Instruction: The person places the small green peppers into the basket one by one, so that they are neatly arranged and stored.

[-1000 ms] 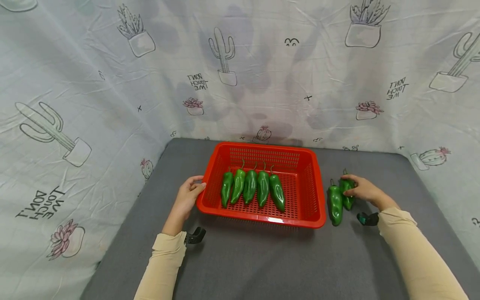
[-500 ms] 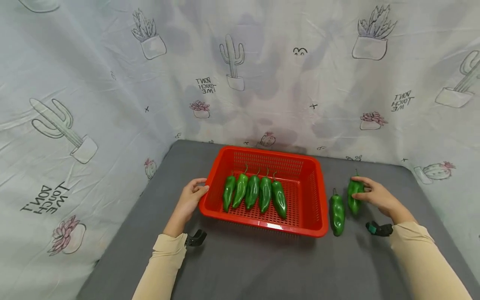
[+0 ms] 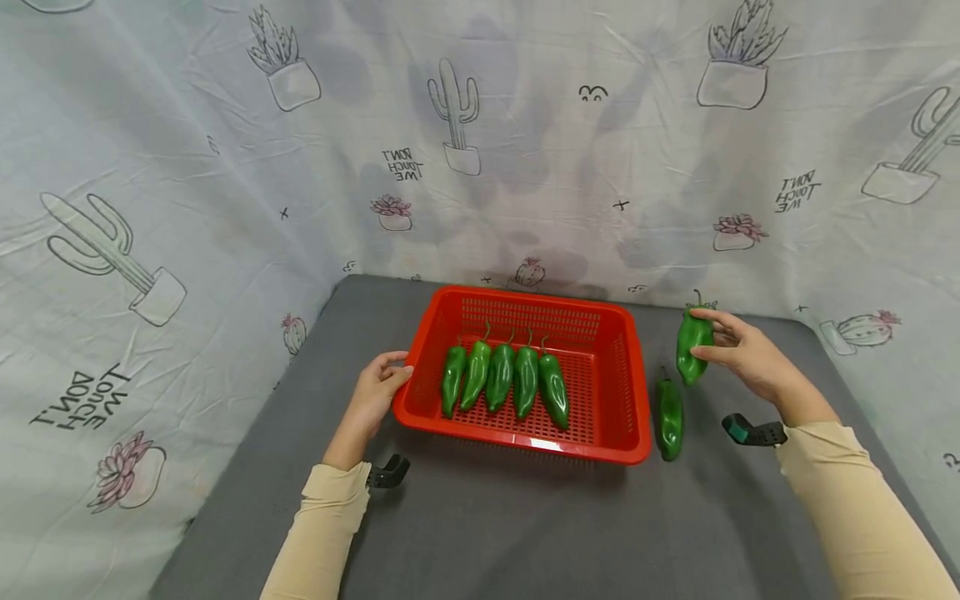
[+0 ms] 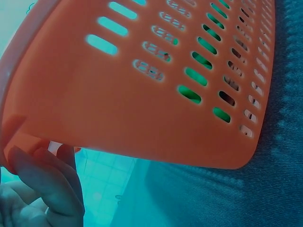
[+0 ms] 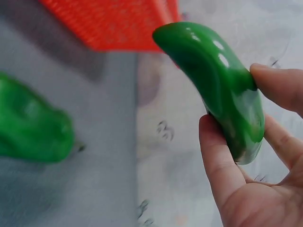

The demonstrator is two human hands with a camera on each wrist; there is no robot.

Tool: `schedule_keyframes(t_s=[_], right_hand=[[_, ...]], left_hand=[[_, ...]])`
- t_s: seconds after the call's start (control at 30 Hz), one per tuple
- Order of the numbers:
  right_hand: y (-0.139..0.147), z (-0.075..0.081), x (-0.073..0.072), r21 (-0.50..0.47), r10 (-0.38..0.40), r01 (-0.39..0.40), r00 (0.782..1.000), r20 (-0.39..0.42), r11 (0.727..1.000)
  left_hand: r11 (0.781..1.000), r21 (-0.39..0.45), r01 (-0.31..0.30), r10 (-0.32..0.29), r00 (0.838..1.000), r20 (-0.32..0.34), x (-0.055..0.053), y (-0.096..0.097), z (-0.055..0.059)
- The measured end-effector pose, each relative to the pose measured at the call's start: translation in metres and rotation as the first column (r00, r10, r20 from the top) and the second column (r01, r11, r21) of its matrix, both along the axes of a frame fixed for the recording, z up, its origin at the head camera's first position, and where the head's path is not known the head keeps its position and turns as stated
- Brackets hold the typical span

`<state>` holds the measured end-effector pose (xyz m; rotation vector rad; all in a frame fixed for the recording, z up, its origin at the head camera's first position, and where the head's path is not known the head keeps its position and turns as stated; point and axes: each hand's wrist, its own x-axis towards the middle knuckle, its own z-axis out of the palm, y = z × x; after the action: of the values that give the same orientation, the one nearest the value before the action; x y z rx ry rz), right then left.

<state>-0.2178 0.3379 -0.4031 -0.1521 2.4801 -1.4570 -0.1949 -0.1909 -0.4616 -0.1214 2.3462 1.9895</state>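
A glossy green chili pepper (image 3: 693, 343) is pinched between the thumb and fingers of my right hand (image 3: 750, 357), held above the table right of the basket. The right wrist view shows this pepper (image 5: 213, 85) tilted, clear of the table. Another green pepper (image 3: 670, 418) lies beside the basket's right side. In the red plastic basket (image 3: 517, 435), several green peppers (image 3: 501, 377) lie side by side, stems pointing away. My left hand (image 3: 375, 390) grips the basket's left rim; in the left wrist view its fingers (image 4: 49, 182) curl at the rim of the slotted wall.
The basket stands on a grey cloth-covered table (image 3: 480, 533). A white curtain (image 3: 525, 167) printed with cacti rises behind and along both sides. Inside the basket, bare mesh floor (image 3: 588, 392) shows right of the peppers. Each wrist wears a dark camera mount (image 3: 753, 431).
My right hand has lifted its pepper off the table, away from the one beside it. The left hand stays on the basket rim, and the peppers inside lie as before.
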Motion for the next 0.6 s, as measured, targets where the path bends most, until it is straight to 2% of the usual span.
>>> schedule_keyframes(t_s=[0.17,0.33,0.6], right_hand=[[-0.014,0.011,-0.003,-0.068,0.034,-0.035,0.999,-0.022,0.997],[-0.035,0.015,-0.008,-0.125,0.073,-0.078,0.996,-0.044,0.989],[-0.073,0.015,-0.014,-0.124,0.117,-0.118,0.993,-0.015,0.985]], left_hand=[[1.000,-0.004,-0.007,0.007,1.000,0.001,0.001,0.001,0.002],[1.000,0.008,-0.014,0.014,1.000,0.003,0.003,0.001,0.003],[1.000,-0.010,-0.011,0.011,1.000,0.007,0.000,0.002,0.001]])
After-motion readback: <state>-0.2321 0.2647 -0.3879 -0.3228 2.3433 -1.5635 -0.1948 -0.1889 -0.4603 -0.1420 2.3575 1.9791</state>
